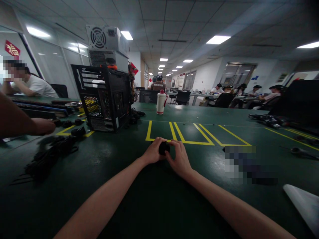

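A small, dark, roundish object (163,148) is held between both hands, low over the green table (149,199). My left hand (152,152) has its fingers curled round the left side of it. From the right, my right hand (179,157) grips the same object between thumb and fingers. Its details are too dark to make out. Just beyond the hands, yellow tape lines (196,143) mark the tabletop.
A black computer case (113,103) with power supplies (107,38) on top stands left. Beyond is a white bottle (161,103). Black cables (53,151) lie left, near another person's hand (43,126). A white object (302,202) sits at right.
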Motion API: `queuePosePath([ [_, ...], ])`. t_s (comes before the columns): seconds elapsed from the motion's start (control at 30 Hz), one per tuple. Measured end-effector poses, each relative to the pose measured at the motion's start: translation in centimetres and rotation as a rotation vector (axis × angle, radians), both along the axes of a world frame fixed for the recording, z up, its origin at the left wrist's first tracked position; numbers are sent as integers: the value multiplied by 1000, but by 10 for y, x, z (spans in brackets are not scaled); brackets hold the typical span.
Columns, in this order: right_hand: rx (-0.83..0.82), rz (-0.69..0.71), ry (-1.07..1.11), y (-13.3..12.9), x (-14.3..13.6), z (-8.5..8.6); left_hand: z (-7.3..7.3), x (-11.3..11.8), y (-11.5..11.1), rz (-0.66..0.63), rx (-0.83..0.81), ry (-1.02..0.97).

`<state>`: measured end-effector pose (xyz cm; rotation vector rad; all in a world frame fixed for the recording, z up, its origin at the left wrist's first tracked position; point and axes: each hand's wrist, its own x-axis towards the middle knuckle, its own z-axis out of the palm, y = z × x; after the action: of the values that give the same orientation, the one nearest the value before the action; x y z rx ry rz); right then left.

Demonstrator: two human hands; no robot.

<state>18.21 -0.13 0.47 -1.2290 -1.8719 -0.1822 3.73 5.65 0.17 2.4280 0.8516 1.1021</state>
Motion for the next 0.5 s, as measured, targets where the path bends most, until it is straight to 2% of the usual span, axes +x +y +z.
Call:
queuePosePath([
  [0.23, -80, 38, -67, 6, 2, -5, 1, 0, -1, -21, 9, -4],
  [0.5, -112, 48, 11, 1, -1, 0, -1, 0, 1, 5, 14, 13],
])
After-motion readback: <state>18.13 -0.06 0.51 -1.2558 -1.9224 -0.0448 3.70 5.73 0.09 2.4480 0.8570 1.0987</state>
